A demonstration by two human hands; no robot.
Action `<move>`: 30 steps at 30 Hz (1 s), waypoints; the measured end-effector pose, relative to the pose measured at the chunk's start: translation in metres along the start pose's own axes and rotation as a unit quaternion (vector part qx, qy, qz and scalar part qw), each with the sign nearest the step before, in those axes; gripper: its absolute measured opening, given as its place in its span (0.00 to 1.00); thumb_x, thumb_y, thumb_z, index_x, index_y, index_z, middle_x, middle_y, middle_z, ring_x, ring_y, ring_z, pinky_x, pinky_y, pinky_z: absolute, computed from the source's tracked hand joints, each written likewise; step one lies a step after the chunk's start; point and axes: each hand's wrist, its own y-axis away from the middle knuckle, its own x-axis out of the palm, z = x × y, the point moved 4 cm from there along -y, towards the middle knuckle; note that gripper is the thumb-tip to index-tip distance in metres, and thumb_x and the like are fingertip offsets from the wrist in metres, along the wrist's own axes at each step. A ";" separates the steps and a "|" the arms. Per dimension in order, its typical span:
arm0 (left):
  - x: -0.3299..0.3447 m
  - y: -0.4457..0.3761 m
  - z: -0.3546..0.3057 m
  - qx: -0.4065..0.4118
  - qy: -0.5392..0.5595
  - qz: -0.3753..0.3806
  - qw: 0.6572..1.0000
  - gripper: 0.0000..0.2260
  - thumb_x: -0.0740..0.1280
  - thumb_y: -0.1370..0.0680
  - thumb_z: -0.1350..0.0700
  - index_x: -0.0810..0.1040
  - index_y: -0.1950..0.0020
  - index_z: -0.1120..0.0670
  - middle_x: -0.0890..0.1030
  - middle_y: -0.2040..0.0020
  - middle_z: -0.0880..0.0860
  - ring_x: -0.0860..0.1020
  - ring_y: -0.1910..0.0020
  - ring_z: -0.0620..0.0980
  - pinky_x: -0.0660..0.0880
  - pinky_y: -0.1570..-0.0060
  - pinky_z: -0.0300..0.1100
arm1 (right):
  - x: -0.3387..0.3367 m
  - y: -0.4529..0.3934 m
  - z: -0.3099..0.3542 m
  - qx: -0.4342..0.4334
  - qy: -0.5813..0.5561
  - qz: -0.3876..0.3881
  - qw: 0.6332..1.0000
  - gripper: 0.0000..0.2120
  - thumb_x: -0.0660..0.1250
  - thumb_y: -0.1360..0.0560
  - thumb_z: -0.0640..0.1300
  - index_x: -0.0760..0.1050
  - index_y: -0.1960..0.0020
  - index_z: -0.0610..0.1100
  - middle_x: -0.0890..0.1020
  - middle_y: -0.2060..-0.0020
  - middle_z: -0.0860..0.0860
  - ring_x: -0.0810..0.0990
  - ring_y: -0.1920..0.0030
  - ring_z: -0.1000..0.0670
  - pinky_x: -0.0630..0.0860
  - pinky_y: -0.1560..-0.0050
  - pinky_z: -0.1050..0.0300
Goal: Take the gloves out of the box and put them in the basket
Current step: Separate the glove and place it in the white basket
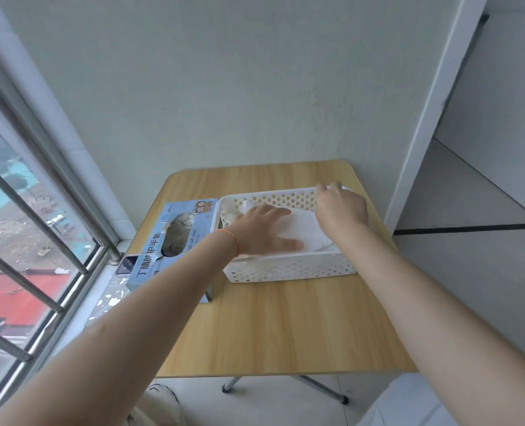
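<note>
With the left hand (264, 230) pressing flat, fingers straight, on the gloves (304, 229) and the right hand (341, 207) curled over the basket (285, 267) rim, lifting either could drag a clinging glove out.

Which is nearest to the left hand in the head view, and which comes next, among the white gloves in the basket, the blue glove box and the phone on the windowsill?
From the left hand:
1. White gloves, directly under its flat palm, in the basket.
2. Blue glove box, just left of the basket.
3. Phone, farthest left, on the windowsill.

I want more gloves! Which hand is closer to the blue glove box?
The left hand, flat on the white gloves in the basket beside the glove box. The right hand grips the basket's far rim.
</note>
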 end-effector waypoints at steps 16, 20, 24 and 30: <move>-0.025 0.108 0.174 -0.204 0.175 -0.182 0.946 0.36 0.60 0.31 0.28 0.67 0.27 0.44 0.67 0.26 0.45 0.66 0.28 0.50 0.66 0.31 0.54 | -0.024 -0.004 0.220 -0.200 -0.251 0.053 0.945 0.06 0.61 0.24 0.39 0.76 0.50 0.44 0.77 0.50 0.47 0.76 0.48 0.44 0.72 0.51 0.52; -0.009 0.115 0.172 -0.171 0.168 -0.177 0.955 0.42 0.64 0.32 0.26 0.58 0.22 0.42 0.60 0.23 0.41 0.61 0.25 0.49 0.62 0.28 0.52 | -0.015 -0.012 0.239 -0.170 -0.145 0.041 0.974 0.11 0.61 0.25 0.36 0.74 0.43 0.42 0.76 0.45 0.45 0.74 0.41 0.42 0.71 0.46 0.52; -0.008 0.116 0.168 -0.171 0.135 -0.175 0.960 0.45 0.65 0.33 0.25 0.54 0.22 0.43 0.59 0.22 0.42 0.62 0.25 0.51 0.63 0.30 0.51 | -0.008 -0.018 0.250 -0.158 -0.075 0.056 0.983 0.15 0.63 0.24 0.35 0.72 0.37 0.40 0.73 0.39 0.45 0.70 0.36 0.45 0.71 0.43 0.53; -0.008 0.117 0.167 -0.172 0.131 -0.182 0.959 0.47 0.66 0.33 0.26 0.53 0.21 0.45 0.60 0.22 0.45 0.69 0.29 0.51 0.69 0.37 0.48 | -0.005 -0.019 0.263 -0.135 -0.100 0.035 0.985 0.10 0.60 0.23 0.34 0.76 0.44 0.40 0.76 0.44 0.45 0.73 0.40 0.44 0.71 0.48 0.55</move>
